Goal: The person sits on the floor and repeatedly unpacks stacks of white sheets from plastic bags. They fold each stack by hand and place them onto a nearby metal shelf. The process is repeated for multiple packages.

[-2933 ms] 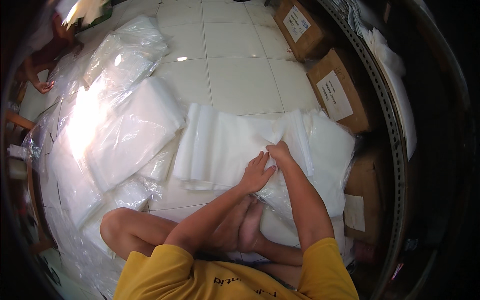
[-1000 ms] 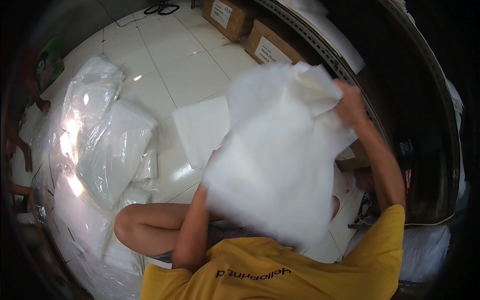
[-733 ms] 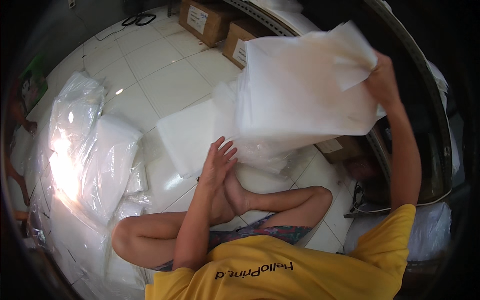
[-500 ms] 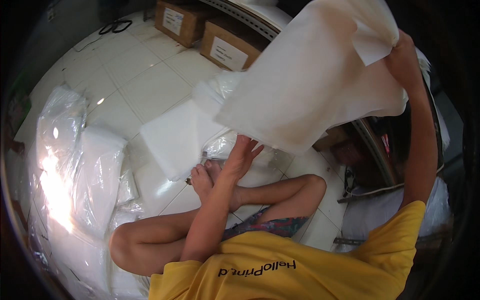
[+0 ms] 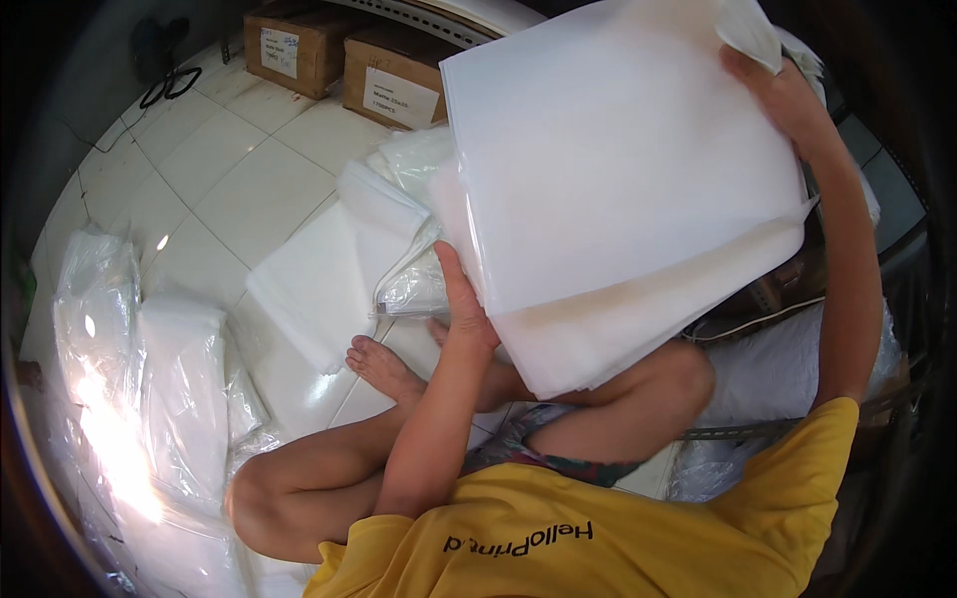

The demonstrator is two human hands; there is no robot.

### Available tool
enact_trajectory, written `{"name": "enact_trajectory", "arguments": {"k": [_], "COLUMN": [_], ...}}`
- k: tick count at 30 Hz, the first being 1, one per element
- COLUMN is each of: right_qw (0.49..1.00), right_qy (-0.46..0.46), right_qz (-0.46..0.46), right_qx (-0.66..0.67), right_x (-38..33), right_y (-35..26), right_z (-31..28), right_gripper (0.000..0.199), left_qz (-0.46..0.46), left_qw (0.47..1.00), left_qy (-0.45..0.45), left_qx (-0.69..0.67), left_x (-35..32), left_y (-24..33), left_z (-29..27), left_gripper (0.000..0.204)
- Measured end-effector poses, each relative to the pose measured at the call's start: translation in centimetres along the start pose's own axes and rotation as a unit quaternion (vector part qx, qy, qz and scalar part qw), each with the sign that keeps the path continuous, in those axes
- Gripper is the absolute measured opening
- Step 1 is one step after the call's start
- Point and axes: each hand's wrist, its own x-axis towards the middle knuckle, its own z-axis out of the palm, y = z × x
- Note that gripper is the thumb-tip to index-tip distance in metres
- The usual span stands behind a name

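My right hand is closed on the upper right corner of a stack of white sheets, and this corner is folded over near my fingers. My left hand is at the left edge of the stack, with one digit stretched upward; its other fingers are hidden behind the sheets, so I cannot tell how tightly it holds. The stack is in the air before me, above my bent right knee, and its lower part hangs in loose layers. Beyond my left hand, a pile of white sheets lies on the tiled floor, near my foot. Further to the left there are plastic-wrapped packs. At the back, two cardboard boxes stand side by side.
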Motion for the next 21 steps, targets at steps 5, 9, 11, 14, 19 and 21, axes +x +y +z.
{"name": "enact_trajectory", "arguments": {"k": [5,9,11,14,19,21], "right_qw": [0.996,0.995,0.991,0.983,0.953,0.959], "right_qy": [-0.066,-0.069,-0.071,-0.081,-0.13,-0.135], "right_qz": [0.062,0.015,0.068,0.122,0.236,0.223], "right_qx": [0.012,0.069,0.089,0.112,0.142,0.112], "right_x": [-2.3,-5.2,-6.6,-8.1,-10.8,-11.7], "right_y": [4.5,9.2,10.9,14.0,16.3,17.8], "right_z": [3.6,4.4,4.2,3.6,3.6,4.4], "right_gripper": [0.049,0.041,0.045,0.049,0.05,0.052], "left_qz": [-0.061,-0.111,-0.13,-0.184,-0.235,-0.257], "left_qw": [0.997,0.994,0.986,0.969,0.966,0.961], "left_qy": [0.037,0.007,0.009,0.013,0.065,0.078], "left_qx": [-0.001,0.007,0.103,0.162,0.089,0.062], "left_x": [-0.9,0.0,1.5,2.8,3.9,4.4], "left_y": [-0.5,-0.9,-1.7,-3.0,-4.8,-5.0], "left_z": [-2.8,-5.1,-5.8,-5.6,-6.5,-7.4], "left_gripper": [0.104,0.096,0.086,0.073,0.071,0.073]}}
